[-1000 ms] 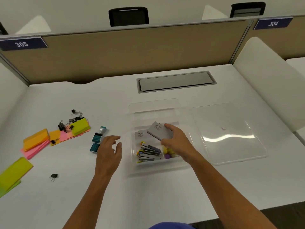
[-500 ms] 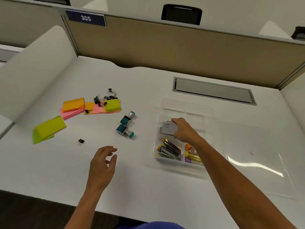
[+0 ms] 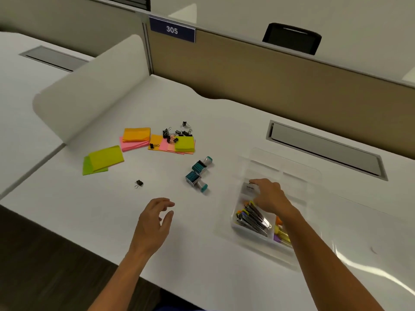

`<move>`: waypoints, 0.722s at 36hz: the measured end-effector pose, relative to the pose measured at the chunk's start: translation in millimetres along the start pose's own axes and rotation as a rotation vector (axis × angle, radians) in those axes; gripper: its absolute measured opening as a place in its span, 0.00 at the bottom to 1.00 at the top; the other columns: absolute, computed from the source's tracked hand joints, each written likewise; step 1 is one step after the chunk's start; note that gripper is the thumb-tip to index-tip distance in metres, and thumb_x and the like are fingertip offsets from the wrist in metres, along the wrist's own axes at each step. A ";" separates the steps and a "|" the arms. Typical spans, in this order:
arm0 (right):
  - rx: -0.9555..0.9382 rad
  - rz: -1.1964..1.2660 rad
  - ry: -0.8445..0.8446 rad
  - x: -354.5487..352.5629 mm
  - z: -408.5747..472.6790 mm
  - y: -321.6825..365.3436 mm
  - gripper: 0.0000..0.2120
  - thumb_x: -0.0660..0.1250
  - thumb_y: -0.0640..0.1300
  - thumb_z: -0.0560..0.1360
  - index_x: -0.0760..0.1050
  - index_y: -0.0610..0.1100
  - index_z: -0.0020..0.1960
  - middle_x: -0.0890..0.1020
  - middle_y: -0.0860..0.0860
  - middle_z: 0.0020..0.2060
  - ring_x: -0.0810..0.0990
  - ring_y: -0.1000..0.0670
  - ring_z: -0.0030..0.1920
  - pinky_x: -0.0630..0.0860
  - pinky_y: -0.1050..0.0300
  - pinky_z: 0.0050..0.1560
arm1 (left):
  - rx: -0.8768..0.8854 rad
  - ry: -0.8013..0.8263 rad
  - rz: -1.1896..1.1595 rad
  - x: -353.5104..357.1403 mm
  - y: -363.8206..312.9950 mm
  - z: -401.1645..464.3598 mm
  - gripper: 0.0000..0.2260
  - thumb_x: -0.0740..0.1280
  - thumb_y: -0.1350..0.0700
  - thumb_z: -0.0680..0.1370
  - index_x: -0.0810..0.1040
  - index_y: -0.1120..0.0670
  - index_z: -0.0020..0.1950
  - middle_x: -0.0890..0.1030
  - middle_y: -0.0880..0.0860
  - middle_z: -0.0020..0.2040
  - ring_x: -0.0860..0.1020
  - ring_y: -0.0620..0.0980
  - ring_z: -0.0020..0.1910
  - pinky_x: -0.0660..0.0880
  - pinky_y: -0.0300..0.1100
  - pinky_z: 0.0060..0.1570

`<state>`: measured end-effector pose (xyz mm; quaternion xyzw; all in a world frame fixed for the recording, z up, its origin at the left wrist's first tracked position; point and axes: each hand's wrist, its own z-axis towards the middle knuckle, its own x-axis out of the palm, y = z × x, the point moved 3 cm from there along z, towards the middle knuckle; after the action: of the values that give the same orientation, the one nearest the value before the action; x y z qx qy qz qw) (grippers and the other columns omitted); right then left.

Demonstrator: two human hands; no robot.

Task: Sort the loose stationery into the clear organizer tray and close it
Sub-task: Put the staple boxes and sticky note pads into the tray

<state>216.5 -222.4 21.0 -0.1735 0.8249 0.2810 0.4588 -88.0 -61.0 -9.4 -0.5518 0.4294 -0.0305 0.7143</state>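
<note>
We see a white counter (image 3: 224,135) with a clear organizer tray (image 3: 298,176) on its right side. Our right hand (image 3: 270,196) reaches into the tray from above. Its fingers rest on a small grey box (image 3: 249,189) in a middle part of the tray, but we cannot tell if they pinch the box or only touch it. Nearer to us in the tray lies a bunch of shiny metal clips (image 3: 253,215) with coloured ends. Beside them, partly under our arm, are some yellow, orange and purple bits (image 3: 280,234) that we cannot name. The clear lid (image 3: 370,250) lies flat on the counter, just to the right of the tray, so the tray is not closed yet.

Our left hand (image 3: 155,223) hangs over the counter and holds nothing. Its fingers are loose and a little bent.

Well left of the tray lie two teal stamps (image 3: 198,173), one just beside the other. Farther left are sticky note pads: a green one (image 3: 102,159), an orange one on pink (image 3: 135,138), and a yellow-green one on a row of orange and pink (image 3: 184,143). A heap of black binder clips (image 3: 177,132) sits on and behind that row. One binder clip (image 3: 139,183) lies alone, nearer to us.

A blue sign (image 3: 171,30) on the wall behind says 305.
</note>
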 end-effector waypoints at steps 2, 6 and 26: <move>0.002 0.014 -0.023 -0.5 1.9 6.0 0.31 0.64 0.36 0.73 0.67 0.54 0.74 0.72 0.47 0.68 0.66 0.38 0.68 0.69 0.44 0.64 | -0.006 0.008 -0.002 0.2 0.0 3.4 0.10 0.67 0.59 0.78 0.79 0.49 0.58 0.76 0.44 0.59 0.77 0.42 0.54 0.75 0.34 0.48; -0.016 0.001 -0.096 -2.4 5.8 24.9 0.30 0.62 0.36 0.74 0.66 0.53 0.75 0.69 0.46 0.71 0.65 0.38 0.69 0.68 0.44 0.67 | -0.015 0.056 0.005 4.0 0.4 14.4 0.12 0.68 0.57 0.78 0.77 0.48 0.61 0.74 0.43 0.60 0.76 0.40 0.54 0.72 0.30 0.47; -0.372 -0.259 -0.037 30.8 60.6 142.8 0.45 0.71 0.35 0.73 0.50 0.52 0.80 0.52 0.44 0.80 0.55 0.40 0.77 0.62 0.43 0.74 | -0.097 0.295 0.382 75.0 -4.5 96.1 0.54 0.68 0.32 0.70 0.34 0.52 0.78 0.38 0.53 0.79 0.39 0.57 0.78 0.46 0.53 0.76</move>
<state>162.8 -73.9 12.6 -0.3542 0.7213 0.3702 0.4661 23.3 -28.3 -47.1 -0.4839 0.6268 0.0455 0.6091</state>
